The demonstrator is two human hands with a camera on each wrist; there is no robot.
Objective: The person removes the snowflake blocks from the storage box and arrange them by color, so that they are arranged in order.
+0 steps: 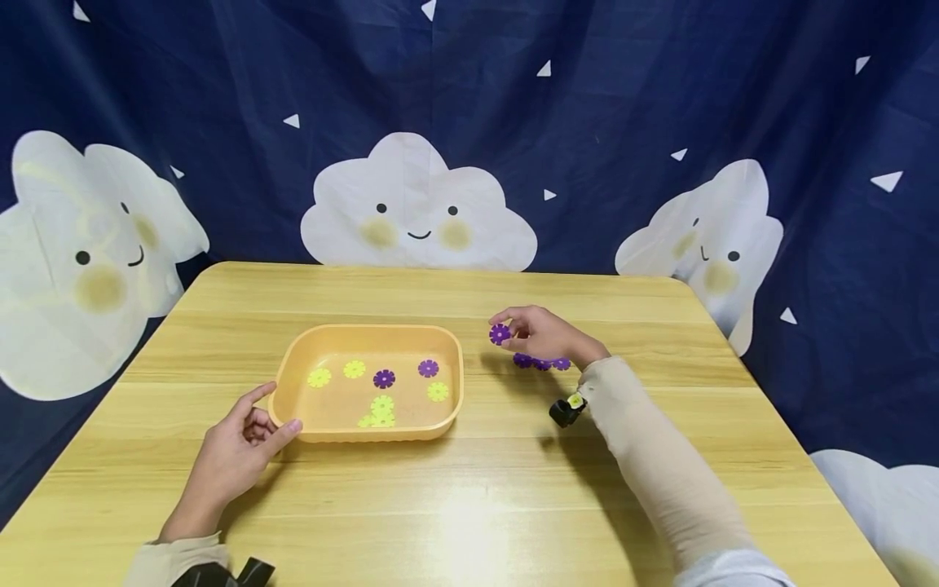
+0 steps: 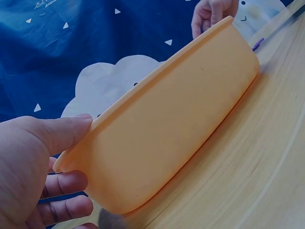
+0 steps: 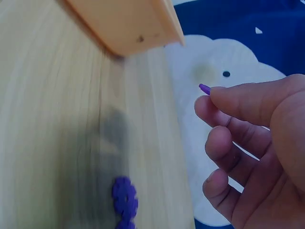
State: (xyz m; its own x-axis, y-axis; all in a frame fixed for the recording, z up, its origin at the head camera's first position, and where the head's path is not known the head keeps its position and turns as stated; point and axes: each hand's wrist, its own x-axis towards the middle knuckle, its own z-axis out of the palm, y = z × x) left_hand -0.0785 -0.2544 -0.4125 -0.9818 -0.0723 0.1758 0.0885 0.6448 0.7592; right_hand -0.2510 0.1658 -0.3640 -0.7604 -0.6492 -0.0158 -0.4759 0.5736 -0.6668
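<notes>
My left hand (image 1: 233,452) holds an orange plastic basin (image 1: 429,432) at its left front corner, thumb on the rim; in the left wrist view the thumb (image 2: 71,130) presses the rim while the other fingers curl below. Beyond the basin's right side, my right hand (image 1: 546,334) pinches a purple snowflake disc (image 1: 500,334) between thumb and index finger, raised over the table. The right wrist view shows this disc (image 3: 205,89) edge-on. Under the right hand lies a row of joined purple discs (image 1: 541,364), partly hidden by it.
Inside the basin lie several loose yellow discs (image 1: 354,369), two purple discs (image 1: 384,378) and a cluster of yellow discs (image 1: 381,412) near the front wall. The wooden table (image 1: 469,505) ends at a dark blue curtain (image 1: 587,106) with cloud prints.
</notes>
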